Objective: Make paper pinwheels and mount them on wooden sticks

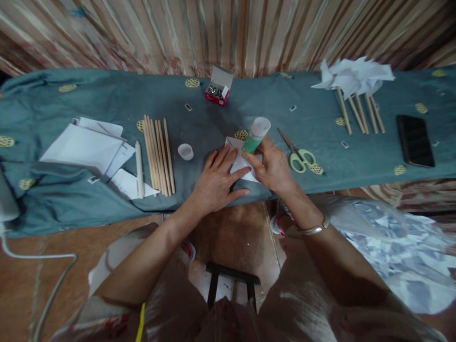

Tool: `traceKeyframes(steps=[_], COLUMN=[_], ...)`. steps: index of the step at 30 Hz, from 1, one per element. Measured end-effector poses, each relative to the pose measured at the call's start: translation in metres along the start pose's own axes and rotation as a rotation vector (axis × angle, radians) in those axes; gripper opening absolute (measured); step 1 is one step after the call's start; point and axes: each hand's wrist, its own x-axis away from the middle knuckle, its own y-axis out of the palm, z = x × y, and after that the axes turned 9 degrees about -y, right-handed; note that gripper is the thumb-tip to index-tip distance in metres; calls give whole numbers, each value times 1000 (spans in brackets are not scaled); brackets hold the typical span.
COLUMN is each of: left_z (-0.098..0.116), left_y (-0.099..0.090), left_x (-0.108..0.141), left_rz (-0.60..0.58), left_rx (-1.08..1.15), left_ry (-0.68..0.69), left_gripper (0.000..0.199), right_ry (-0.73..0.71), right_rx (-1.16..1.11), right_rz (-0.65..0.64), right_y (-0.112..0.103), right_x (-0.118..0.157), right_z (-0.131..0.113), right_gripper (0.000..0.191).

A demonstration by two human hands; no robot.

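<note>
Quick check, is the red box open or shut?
Open: the red box's lid stands raised at the back, and small metal pieces show inside.

Dim, with soft, stretched edges

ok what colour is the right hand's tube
The tube is green with a whitish end; head view.
</note>
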Motion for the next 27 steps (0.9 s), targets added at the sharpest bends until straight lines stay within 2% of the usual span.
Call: traceKeyframes(steps=[14, 22, 27], left_z=[0, 1, 1], left_y=[1, 1, 1], left_x=[0, -1, -1], left_rz=[26, 8, 10], left_rx=[8, -5, -4], left_ry=[0, -17, -6], left_gripper=[54, 54, 53], right_ry=[-1, 4, -10], right_rx=[-30, -42, -50], right_rz=[-33, -80, -69], right_y=[4, 1, 0], right_x=[0, 2, 3], right_z=[-1, -5, -7], right_gripper=[37, 51, 49])
